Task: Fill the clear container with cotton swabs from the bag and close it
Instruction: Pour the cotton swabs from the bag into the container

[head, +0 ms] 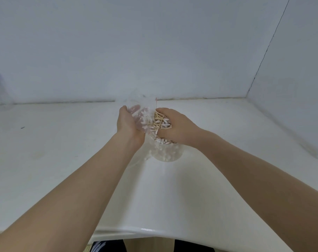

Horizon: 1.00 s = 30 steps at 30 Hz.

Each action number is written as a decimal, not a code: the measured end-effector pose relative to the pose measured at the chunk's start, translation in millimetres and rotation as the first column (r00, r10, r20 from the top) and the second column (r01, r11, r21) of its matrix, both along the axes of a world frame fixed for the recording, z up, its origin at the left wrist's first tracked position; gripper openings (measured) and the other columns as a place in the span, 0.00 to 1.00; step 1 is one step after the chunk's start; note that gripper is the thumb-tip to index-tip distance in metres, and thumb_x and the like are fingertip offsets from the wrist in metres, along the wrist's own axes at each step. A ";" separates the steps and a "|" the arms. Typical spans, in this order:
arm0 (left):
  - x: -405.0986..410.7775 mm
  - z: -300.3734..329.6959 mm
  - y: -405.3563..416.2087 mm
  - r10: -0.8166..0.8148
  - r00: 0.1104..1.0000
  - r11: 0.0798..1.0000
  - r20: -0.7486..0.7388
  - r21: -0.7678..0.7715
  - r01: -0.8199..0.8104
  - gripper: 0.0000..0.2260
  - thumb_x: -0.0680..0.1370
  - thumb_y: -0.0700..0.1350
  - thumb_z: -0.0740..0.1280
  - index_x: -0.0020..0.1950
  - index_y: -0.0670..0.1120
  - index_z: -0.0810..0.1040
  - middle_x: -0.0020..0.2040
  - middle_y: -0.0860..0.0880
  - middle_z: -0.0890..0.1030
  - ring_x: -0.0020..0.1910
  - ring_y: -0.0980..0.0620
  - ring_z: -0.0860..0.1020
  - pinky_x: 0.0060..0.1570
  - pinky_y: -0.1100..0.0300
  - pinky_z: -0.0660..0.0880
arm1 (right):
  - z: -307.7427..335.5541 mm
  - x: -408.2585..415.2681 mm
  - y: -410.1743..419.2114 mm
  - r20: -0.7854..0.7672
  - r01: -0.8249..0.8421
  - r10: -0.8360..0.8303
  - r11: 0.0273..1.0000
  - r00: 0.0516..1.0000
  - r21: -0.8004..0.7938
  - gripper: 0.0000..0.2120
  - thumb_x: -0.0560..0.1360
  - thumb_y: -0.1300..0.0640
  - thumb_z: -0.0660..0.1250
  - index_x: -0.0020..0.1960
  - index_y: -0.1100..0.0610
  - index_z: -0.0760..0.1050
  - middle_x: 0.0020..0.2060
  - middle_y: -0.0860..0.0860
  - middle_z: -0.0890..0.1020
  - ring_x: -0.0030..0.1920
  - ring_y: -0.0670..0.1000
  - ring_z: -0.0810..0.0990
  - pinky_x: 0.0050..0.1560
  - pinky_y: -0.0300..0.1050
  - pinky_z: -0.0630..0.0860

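Left hand point(129, 122) grips bag point(141, 113) | right hand point(172, 128) clutches cotton swabs point(161, 122) above clear container point(166, 151) on table point(63, 160) | lid apparently unseen | risk: loose swabs spill past rim.

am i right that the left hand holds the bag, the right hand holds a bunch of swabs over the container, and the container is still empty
Not quite: the clear container is not empty. The head view shows swabs already inside it. The rest stands: the left hand holds the bag, and the right hand grips a bunch of cotton swabs above the container.
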State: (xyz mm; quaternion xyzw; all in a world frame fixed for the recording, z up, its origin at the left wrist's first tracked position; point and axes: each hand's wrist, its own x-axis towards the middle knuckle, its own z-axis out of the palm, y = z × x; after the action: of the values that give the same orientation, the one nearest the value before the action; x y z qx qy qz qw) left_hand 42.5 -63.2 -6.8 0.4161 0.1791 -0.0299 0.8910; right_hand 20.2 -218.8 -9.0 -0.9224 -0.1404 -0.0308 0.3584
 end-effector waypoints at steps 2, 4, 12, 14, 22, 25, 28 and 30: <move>-1.9 1.5 -3.1 0.003 1.000 1.000 -0.003 -0.012 -0.003 0.17 0.86 0.52 0.54 0.58 0.44 0.78 0.61 0.39 0.82 0.53 0.39 0.82 0.68 0.44 0.75 | 2.5 -3.2 -2.0 -0.013 -0.015 0.016 0.999 1.000 0.052 0.27 0.74 0.54 0.72 0.72 0.50 0.71 0.63 0.48 0.78 0.62 0.48 0.76 0.57 0.39 0.72; -1.3 1.1 -2.6 0.000 1.000 1.000 -0.005 -0.017 0.000 0.18 0.87 0.53 0.54 0.58 0.43 0.79 0.62 0.39 0.82 0.57 0.39 0.83 0.68 0.42 0.75 | 2.9 -6.1 -3.0 -0.005 -0.032 0.033 0.997 0.999 0.076 0.25 0.74 0.55 0.72 0.69 0.51 0.73 0.60 0.48 0.79 0.58 0.46 0.78 0.52 0.37 0.73; 5.6 -0.2 14.6 0.054 0.998 0.992 -0.027 -0.114 -0.056 0.20 0.86 0.52 0.53 0.56 0.41 0.78 0.62 0.38 0.82 0.54 0.40 0.84 0.64 0.43 0.77 | 0.8 -2.5 -0.6 -0.034 -0.035 0.035 0.999 0.999 -0.004 0.45 0.66 0.50 0.76 0.78 0.43 0.59 0.67 0.47 0.70 0.67 0.50 0.71 0.65 0.51 0.73; 6.4 -0.2 17.3 0.051 0.998 0.988 -0.026 -0.145 -0.055 0.20 0.86 0.53 0.52 0.56 0.40 0.78 0.63 0.38 0.82 0.53 0.41 0.84 0.64 0.44 0.77 | 3.4 1.0 1.1 -0.024 -0.027 0.025 0.995 0.999 -0.094 0.47 0.63 0.49 0.76 0.78 0.42 0.60 0.67 0.48 0.71 0.68 0.51 0.69 0.67 0.53 0.70; 6.1 -0.8 16.5 -0.007 1.000 0.987 -0.010 -0.160 0.006 0.20 0.86 0.52 0.52 0.57 0.40 0.78 0.66 0.36 0.80 0.59 0.38 0.82 0.67 0.42 0.74 | 5.9 1.1 13.9 0.158 -0.032 0.078 0.961 0.984 -0.275 0.42 0.68 0.42 0.75 0.77 0.50 0.62 0.67 0.51 0.74 0.66 0.55 0.72 0.68 0.52 0.69; 6.0 -3.1 18.1 -0.018 1.000 0.987 -0.015 -0.161 0.015 0.21 0.86 0.52 0.51 0.57 0.40 0.79 0.65 0.35 0.80 0.62 0.37 0.81 0.65 0.40 0.75 | -2.1 1.3 15.7 0.300 0.034 0.076 0.938 0.951 -0.346 0.34 0.74 0.45 0.70 0.77 0.52 0.64 0.59 0.54 0.77 0.58 0.59 0.78 0.61 0.55 0.72; 5.1 -3.6 19.8 -0.027 1.000 0.987 -0.013 -0.158 0.025 0.22 0.86 0.53 0.51 0.57 0.40 0.78 0.65 0.35 0.80 0.61 0.36 0.82 0.66 0.39 0.74 | -10.5 1.7 19.3 0.390 0.106 0.054 0.919 0.919 -0.379 0.31 0.75 0.44 0.68 0.76 0.50 0.66 0.51 0.53 0.78 0.50 0.59 0.79 0.53 0.52 0.72; 3.6 -2.5 20.2 -0.030 0.999 0.988 -0.011 -0.153 0.028 0.21 0.86 0.52 0.51 0.57 0.40 0.78 0.65 0.35 0.80 0.61 0.35 0.82 0.67 0.38 0.74 | -12.2 0.9 20.0 0.418 0.138 0.028 0.922 0.908 -0.363 0.31 0.74 0.42 0.67 0.75 0.47 0.66 0.49 0.53 0.78 0.48 0.58 0.78 0.51 0.51 0.71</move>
State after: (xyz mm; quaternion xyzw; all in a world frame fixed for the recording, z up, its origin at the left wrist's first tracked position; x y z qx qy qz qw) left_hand 46.1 -43.0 -9.3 0.3488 0.1759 -0.0592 0.9187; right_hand 21.1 -198.7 -21.2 -0.9504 -0.1899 -0.2081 0.1315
